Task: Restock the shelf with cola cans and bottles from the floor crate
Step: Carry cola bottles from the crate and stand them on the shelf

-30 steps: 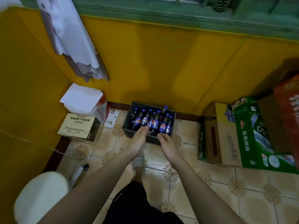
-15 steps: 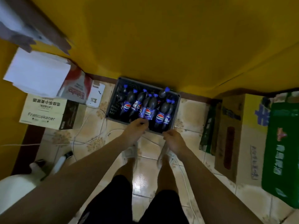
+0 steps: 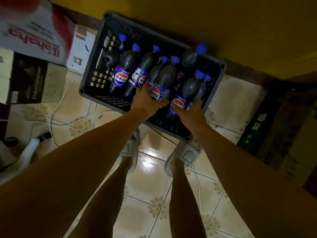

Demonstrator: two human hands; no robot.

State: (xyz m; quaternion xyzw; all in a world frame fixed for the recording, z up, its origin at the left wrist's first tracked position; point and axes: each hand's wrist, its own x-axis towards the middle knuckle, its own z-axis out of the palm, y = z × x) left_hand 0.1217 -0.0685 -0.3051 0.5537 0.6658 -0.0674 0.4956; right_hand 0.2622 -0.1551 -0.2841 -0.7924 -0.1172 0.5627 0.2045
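Crate (image 3: 96, 73): dark plastic, on the tiled floor (image 3: 154, 200) against the yellow wall (image 3: 223, 31); I count about eight blue-capped cola bottles inside, standing and leaning. My left hand (image 3: 145, 103) has its fingers wrapped around one bottle (image 3: 160, 86); my right hand (image 3: 190, 111) grips a second bottle (image 3: 184, 95). Cardboard boxes (image 3: 34, 31) sit left of the crate.

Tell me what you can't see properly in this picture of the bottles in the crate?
- Head view: left hand covers its bottle lower half; the grip is unclear.
- Right hand hides the base of its bottle.
- The shelf is outside the frame.
- The white box at top left is blurred and cut off by the edge.
- No cans can be made out in the crate.
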